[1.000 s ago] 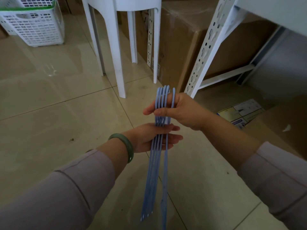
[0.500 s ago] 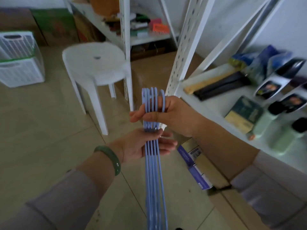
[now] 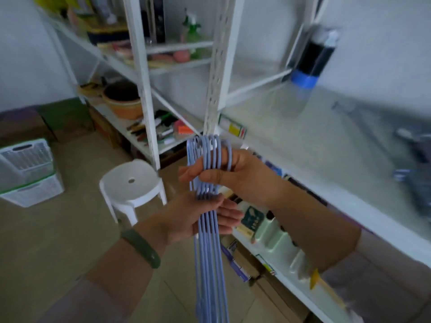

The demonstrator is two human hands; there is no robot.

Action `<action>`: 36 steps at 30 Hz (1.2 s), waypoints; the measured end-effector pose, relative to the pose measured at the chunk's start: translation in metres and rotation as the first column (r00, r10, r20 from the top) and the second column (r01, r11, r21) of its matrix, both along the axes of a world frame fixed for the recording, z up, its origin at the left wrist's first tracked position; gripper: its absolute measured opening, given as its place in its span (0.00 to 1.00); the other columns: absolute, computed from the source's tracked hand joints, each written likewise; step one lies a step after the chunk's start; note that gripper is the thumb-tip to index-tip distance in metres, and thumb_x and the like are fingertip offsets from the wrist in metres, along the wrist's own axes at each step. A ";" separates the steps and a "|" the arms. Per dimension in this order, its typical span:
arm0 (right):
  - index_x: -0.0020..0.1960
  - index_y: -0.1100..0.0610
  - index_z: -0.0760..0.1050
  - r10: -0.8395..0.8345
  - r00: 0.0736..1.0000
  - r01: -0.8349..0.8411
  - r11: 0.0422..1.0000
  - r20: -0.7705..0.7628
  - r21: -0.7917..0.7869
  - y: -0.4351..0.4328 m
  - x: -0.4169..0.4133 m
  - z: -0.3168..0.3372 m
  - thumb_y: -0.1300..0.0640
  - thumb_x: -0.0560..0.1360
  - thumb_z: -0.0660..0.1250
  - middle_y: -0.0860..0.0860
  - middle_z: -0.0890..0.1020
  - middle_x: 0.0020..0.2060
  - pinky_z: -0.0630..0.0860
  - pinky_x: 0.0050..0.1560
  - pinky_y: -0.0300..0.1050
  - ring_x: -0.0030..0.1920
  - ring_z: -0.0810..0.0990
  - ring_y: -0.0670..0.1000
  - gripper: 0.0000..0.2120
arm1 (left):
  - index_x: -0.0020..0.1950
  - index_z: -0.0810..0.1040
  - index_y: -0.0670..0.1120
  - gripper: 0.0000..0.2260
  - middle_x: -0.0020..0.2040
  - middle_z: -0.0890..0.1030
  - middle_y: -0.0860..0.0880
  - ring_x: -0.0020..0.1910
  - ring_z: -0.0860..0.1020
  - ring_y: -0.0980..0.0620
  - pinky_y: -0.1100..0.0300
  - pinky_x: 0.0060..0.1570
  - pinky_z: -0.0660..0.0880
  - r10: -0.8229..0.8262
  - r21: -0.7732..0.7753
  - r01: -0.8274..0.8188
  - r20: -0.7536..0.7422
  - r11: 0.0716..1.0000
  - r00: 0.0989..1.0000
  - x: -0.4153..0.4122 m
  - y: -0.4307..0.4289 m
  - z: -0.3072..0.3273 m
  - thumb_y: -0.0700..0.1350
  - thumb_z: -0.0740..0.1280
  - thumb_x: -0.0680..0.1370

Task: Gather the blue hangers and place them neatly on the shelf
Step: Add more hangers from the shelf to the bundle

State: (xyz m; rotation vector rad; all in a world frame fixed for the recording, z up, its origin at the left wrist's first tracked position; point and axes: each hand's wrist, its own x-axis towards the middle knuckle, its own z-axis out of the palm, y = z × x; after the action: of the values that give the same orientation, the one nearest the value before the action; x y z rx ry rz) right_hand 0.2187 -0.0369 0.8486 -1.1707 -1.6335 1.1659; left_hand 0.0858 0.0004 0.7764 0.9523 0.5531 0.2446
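Bundle of blue hangers (image 3: 211, 241) upright at frame centre, right hand (image 3: 235, 176) clenched around their hooks, left hand (image 3: 198, 217) closed on them just below, white shelf (image 3: 303, 145) at right, white stool (image 3: 131, 183) centre left.

Storeroom: cluttered metal shelving (image 3: 144, 94)

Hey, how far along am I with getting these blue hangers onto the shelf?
Gathering looks done: the blue hangers are bunched in one stack. In hand: your right hand grips them near the hooks, your left hand steadies them lower down. Left: nothing is placed yet; the white shelf beside you waits.
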 end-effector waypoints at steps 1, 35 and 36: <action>0.53 0.66 0.80 -0.024 1.000 0.024 1.000 -0.006 0.016 -0.009 0.001 0.022 0.69 0.75 0.62 0.56 0.83 0.50 0.75 0.65 0.50 0.59 0.81 0.55 0.10 | 0.50 0.79 0.37 0.13 0.45 0.86 0.43 0.46 0.85 0.47 0.55 0.44 0.82 -0.021 -0.009 0.021 0.007 1.000 1.000 0.002 -0.007 0.022 0.44 0.59 0.78; 0.48 0.57 0.82 -0.626 0.077 0.955 0.270 0.776 0.122 -0.170 0.324 0.088 0.58 0.76 0.62 0.56 0.85 0.45 0.76 0.47 0.44 0.46 0.82 0.56 0.10 | 0.50 0.79 0.38 0.12 0.40 0.87 0.42 0.39 0.86 0.49 0.58 0.39 0.82 -0.434 0.200 0.414 0.070 0.888 0.898 0.273 0.002 0.205 0.38 0.55 0.80; 0.52 0.58 0.81 -0.625 0.081 0.969 0.232 0.776 0.085 -0.170 0.323 0.075 0.57 0.75 0.61 0.57 0.84 0.49 0.76 0.49 0.44 0.48 0.81 0.56 0.11 | 0.51 0.79 0.39 0.12 0.40 0.87 0.43 0.39 0.86 0.49 0.58 0.38 0.82 -0.442 0.198 0.423 0.064 0.884 0.895 0.280 0.003 0.206 0.38 0.55 0.80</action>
State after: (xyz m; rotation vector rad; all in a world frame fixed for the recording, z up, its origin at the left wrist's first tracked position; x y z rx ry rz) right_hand 0.5417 -0.2071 0.9236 -2.6661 -0.6142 0.2182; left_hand 0.3658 0.0032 0.9823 1.2047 0.2075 -0.0605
